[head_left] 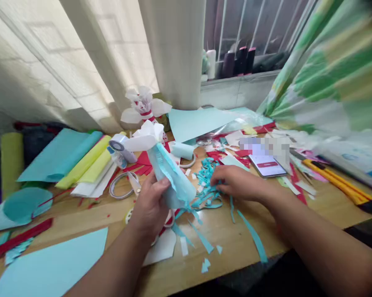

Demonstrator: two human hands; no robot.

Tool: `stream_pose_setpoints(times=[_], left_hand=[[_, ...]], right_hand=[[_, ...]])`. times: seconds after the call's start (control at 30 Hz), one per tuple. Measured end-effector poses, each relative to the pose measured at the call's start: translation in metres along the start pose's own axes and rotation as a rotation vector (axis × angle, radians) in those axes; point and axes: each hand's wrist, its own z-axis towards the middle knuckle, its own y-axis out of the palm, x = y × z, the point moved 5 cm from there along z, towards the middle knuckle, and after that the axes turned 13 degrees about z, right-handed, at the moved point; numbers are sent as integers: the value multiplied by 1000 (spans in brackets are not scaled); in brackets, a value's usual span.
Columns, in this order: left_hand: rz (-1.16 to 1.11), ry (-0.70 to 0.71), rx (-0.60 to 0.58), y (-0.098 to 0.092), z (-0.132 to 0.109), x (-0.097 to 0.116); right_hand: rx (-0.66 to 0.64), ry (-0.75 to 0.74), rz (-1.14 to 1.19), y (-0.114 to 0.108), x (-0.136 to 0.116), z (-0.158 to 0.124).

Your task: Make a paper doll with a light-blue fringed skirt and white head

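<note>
My left hand (pixel 151 204) is wrapped round a paper flower (pixel 173 177), whose light blue crepe paper wrapping flares toward the bottom right. White paper petals (pixel 145 134) spread from its upper end. My right hand (pixel 231 181) reaches into a heap of thin blue paper strips (pixel 206 181), with its fingers curled and closed on some of them. The fingertips are partly hidden. Longer blue scraps (pixel 204 237) and a white paper piece (pixel 162 247) lie below the hands.
Behind stands another white-and-red paper flower (pixel 145 105). Tape rolls (pixel 124 184), a small bottle (pixel 117 156) and rolled paper (pixel 83 161) lie left. A phone (pixel 266 163) and a yellow box cutter (pixel 340 183) lie right. A blue sheet (pixel 55 264) covers the front left.
</note>
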Motion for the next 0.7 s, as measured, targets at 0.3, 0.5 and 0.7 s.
stream_pose_setpoints(times=[0.3, 0.5, 0.7], left_hand=[[23, -14, -51, 5, 2, -2], [0, -73, -180, 8, -1, -2], [-103, -143, -503, 22, -8, -8]], right_hand=[[261, -108, 223, 1, -5, 6], [407, -47, 835, -30, -8, -2], [337, -66, 1287, -30, -29, -4]])
